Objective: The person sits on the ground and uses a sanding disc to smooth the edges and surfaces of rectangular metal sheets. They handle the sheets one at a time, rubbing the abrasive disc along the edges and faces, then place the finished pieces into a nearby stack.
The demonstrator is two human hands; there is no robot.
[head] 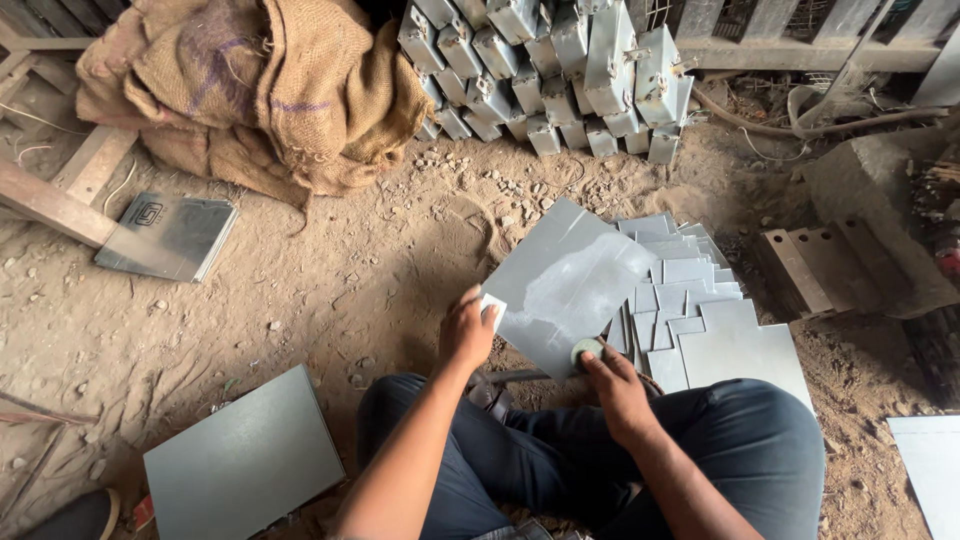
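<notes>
Hands of a seated person meet over a square grey metal sheet (565, 285) that lies tilted above the dusty ground, in front of the knees in dark blue jeans (700, 440). The sheet is flat and smooth, and a pale, shiny patch of reflection runs across its middle. The left hand (467, 330) clamps the left corner of the sheet, with the fingers curled over the edge and the thumb on top. The right hand (615, 378) is at the lower edge, and its fingers are closed around a small round pale green object (586, 350) that presses on the metal; what this object is I cannot tell.

Just to the right of the sheet, a loose pile of smaller grey metal plates (690, 300) spreads like a fan, rectangular pieces overlapping each other. Another large grey sheet (242, 465) lies flat at the lower left, and a darker stack of sheets (168, 236) rests near a wooden beam (50, 205) at the left. Behind, a rough brown burlap sack (255, 90) is crumpled in heavy folds. Beside it stand many folded grey metal boxes (560, 75), stacked in rows with sharp edges. The ground (380, 250) is dry sandy earth with small stones. At the right sits a rusty iron block (815, 265) with notches.
</notes>
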